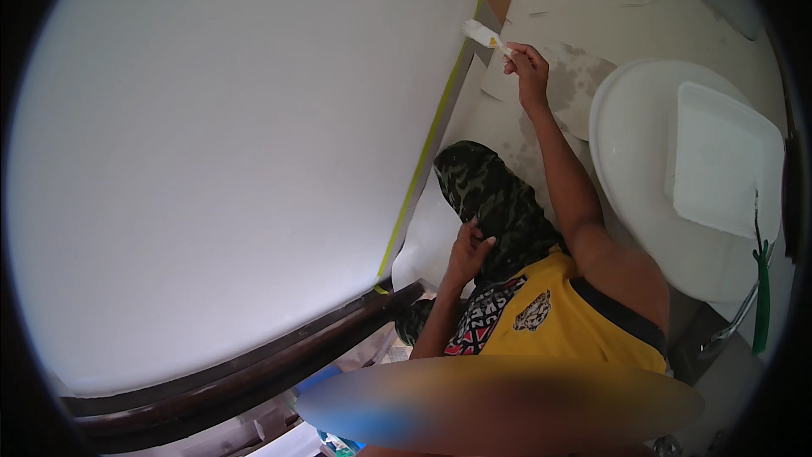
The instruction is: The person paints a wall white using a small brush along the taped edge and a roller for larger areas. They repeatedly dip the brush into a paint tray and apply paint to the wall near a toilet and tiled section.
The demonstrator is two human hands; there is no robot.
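Note:
My right hand (528,74) is closed round the handle of a paintbrush (482,33) whose bristles are coated white. The bristle tip lies at the lower edge of a white wall (237,144), close to a strip of yellow-green masking tape (423,162); I cannot tell whether it touches. My left hand (468,256) rests against my camouflage-trousered leg (495,190), its fingers loosely bent and the thumb apart, with nothing seen in it.
On the right, a white tray (727,156) sits on a large white oval lid (630,118). Beside it is a green-handled tool (760,305), probably a roller. Stained pale sheets (575,76) cover the floor. A dark wooden rail (254,381) runs along the lower left.

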